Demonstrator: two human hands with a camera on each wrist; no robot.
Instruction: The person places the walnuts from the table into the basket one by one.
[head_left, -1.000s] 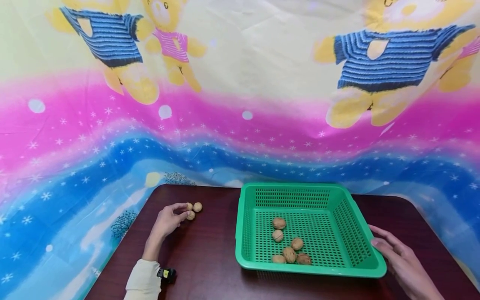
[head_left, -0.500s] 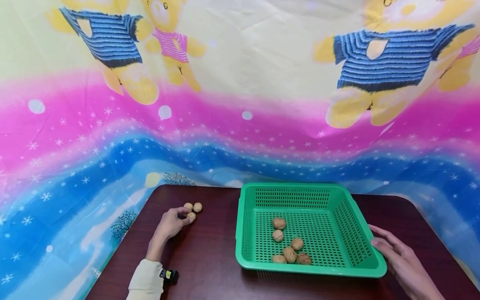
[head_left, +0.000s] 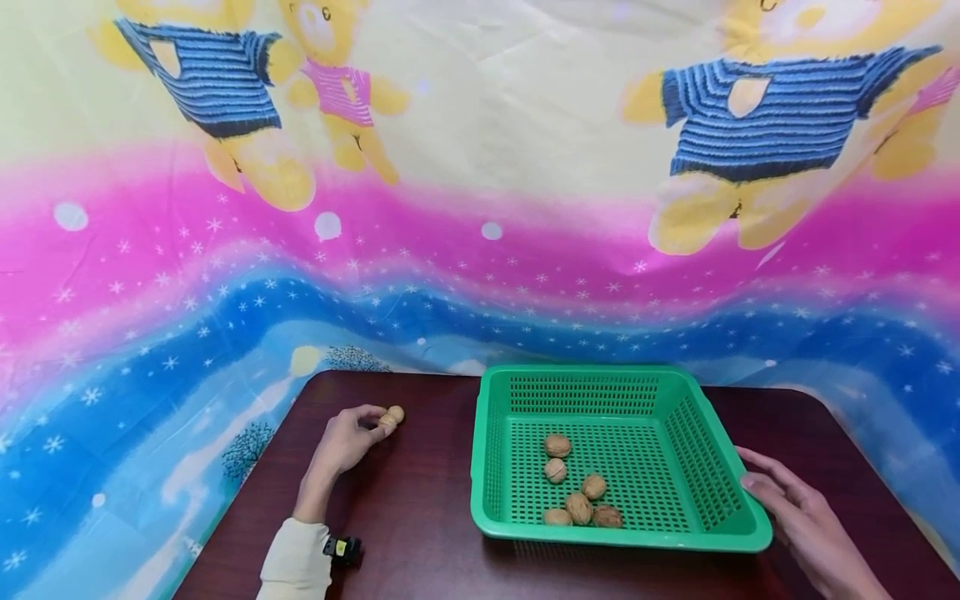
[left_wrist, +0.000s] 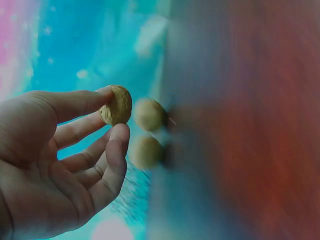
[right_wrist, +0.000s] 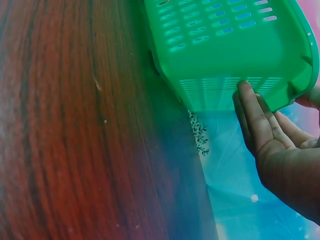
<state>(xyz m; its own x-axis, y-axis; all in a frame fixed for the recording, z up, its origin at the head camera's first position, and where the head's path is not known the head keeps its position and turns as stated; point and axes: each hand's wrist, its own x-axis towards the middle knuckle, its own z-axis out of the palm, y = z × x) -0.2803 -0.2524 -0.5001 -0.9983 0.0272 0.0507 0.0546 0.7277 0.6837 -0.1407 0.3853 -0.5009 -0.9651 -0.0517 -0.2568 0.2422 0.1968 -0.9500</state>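
Observation:
In the left wrist view a tan walnut [left_wrist: 119, 106] is pinched between the thumb and fingers of my left hand [left_wrist: 65, 155]. Two more walnuts, one nearer walnut [left_wrist: 149, 115] and another walnut [left_wrist: 146, 151], lie blurred on the table just beyond it. The head view has my left hand [head_left: 349, 440] at the table's far left, partly hiding this small group. My right hand [head_left: 810, 517] holds the right side of a green plastic basket [head_left: 622, 540], thumb at the rim and fingers [right_wrist: 257, 120] lying along the slotted outer wall. Several walnuts [head_left: 579, 508] sit inside the basket, mostly towards its near left part.
The dark reddish-brown table [head_left: 427, 500] has rounded far corners. Directly behind it hangs a cloth backdrop [head_left: 480, 275] printed with bears and snowflakes. A small black device [head_left: 343, 550] is strapped at my left wrist by the cream sleeve [head_left: 296, 558].
My left hand has shifted slightly right and away from me, from reaching among the walnuts to pinching one close to the others. The right hand and basket have stayed in place.

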